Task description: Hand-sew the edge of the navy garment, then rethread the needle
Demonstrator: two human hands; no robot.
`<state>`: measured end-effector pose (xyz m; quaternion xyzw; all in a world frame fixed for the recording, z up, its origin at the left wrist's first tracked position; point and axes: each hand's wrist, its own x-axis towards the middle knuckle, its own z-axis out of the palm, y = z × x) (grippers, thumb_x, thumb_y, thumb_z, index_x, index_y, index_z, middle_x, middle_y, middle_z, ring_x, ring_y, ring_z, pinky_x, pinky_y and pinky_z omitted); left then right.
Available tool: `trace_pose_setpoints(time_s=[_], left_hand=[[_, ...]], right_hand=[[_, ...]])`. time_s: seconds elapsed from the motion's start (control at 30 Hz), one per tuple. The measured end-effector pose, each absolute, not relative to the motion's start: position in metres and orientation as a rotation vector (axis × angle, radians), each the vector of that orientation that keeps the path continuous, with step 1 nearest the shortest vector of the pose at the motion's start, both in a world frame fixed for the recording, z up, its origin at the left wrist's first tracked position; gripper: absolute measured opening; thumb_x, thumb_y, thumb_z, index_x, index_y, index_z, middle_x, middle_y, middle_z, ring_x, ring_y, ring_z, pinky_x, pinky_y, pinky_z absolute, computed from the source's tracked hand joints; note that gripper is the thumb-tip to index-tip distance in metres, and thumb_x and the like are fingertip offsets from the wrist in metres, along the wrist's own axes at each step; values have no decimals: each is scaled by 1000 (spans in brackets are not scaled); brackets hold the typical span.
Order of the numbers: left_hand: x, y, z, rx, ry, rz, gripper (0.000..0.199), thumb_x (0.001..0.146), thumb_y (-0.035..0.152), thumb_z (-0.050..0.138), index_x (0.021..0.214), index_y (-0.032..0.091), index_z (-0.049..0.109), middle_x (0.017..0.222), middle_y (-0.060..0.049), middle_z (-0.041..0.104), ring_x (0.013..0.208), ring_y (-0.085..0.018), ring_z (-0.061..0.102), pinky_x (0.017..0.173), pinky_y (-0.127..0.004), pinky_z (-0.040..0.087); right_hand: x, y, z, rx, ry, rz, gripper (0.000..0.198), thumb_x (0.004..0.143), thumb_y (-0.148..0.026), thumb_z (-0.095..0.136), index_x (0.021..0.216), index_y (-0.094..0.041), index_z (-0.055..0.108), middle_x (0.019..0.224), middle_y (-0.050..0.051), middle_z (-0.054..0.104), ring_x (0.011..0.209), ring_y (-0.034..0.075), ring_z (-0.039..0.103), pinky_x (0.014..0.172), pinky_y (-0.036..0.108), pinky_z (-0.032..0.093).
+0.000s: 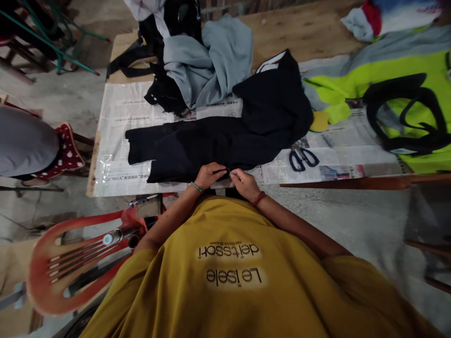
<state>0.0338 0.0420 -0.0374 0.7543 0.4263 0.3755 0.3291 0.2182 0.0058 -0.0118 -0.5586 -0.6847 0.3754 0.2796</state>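
A dark navy garment (204, 141) lies stretched across the table in front of me, with two narrow ends at the left and a bunched part at the right. My left hand (210, 175) is closed on its near edge, fingertips pinching the cloth. Close beside it, my right hand (244, 183) is pinched too, with thumb and forefinger together at the same edge. A thin bright sliver shows between the fingertips of both hands, too small to name. To the right of the garment lie dark-handled scissors (303, 159), handles towards me.
Newspaper (116, 112) covers much of the wooden table (299, 28). Grey cloth (211, 61) is heaped at the back. Yellow-green clothing (380, 65) and a black strap (405, 115) lie at the right. A red plastic chair (38, 272) stands at lower left; a seated person's leg (28, 141) shows at left.
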Motion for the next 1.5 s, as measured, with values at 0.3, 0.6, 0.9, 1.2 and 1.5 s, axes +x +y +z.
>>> trace_pose_setpoints(time_s=[0.3,0.6,0.9,1.2,1.5], left_hand=[[38,40,-43,2024,1203,977,14,84,25,63,92,20,73,85,-3,73,77,-12,67,74,-22,53],[41,40,-41,1949,1227,960,13,82,20,63,89,19,74,86,-3,73,78,-13,67,77,-24,53],[41,41,-41,1879,1240,992,11,81,19,65,87,18,74,85,-4,73,77,-13,67,75,-23,53],[42,40,-38,1851,1261,990,11,79,16,65,86,18,74,86,-3,73,79,-13,68,78,-23,54],[42,40,-36,1820,1284,1009,12,80,17,63,87,18,73,89,-4,74,83,-14,68,82,-26,54]], right_hand=[[218,8,-18,-1497,-1908,949,19,87,-28,42,85,-19,58,62,0,59,60,14,55,59,23,39],[216,6,-21,-1488,-1943,882,20,88,-28,40,86,-19,58,62,2,60,58,16,55,56,25,38],[213,5,-24,-1512,-2004,786,20,87,-25,37,87,-19,56,66,5,61,61,18,57,58,27,39],[213,5,-24,-1494,-2066,778,19,88,-25,37,89,-19,56,77,8,66,71,20,61,64,27,41],[215,4,-26,-1475,-2080,756,17,86,-23,39,87,-20,56,78,7,67,71,20,61,64,27,42]])
